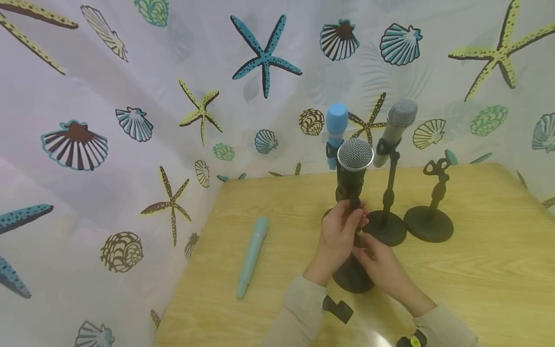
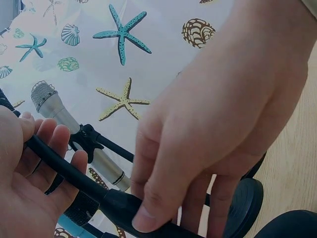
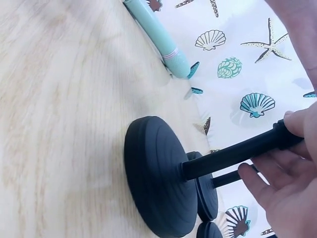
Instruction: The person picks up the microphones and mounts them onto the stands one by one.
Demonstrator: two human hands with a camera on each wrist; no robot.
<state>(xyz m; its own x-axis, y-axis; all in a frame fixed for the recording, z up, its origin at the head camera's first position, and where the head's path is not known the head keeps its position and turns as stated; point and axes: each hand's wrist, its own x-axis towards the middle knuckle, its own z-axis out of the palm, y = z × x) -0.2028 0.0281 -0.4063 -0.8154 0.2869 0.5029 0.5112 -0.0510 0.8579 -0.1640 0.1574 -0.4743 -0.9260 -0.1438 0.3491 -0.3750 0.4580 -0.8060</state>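
A black microphone with a silver grille [image 1: 355, 154] points up at the top of a black desk stand whose round base [image 3: 156, 173] sits on the table. My left hand [image 1: 338, 236] holds the upper part of this stand, just below the microphone. Lower down, my right hand [image 1: 383, 262] grips the pole at its collar, thumb on one side and fingers on the other. In the left wrist view the dark pole [image 2: 69, 171] runs from the left hand [image 2: 29, 168] to the right hand [image 2: 208, 124].
Behind stand a blue microphone [image 1: 336, 120], a silver microphone [image 1: 401, 113] on its stand, and a stand with a bare clip [image 1: 429, 224]. A teal microphone [image 1: 252, 258] lies at left. A black clip [image 1: 342, 311] lies near the front. Patterned cloth [image 1: 260, 120] surrounds the wooden table [image 1: 490, 260].
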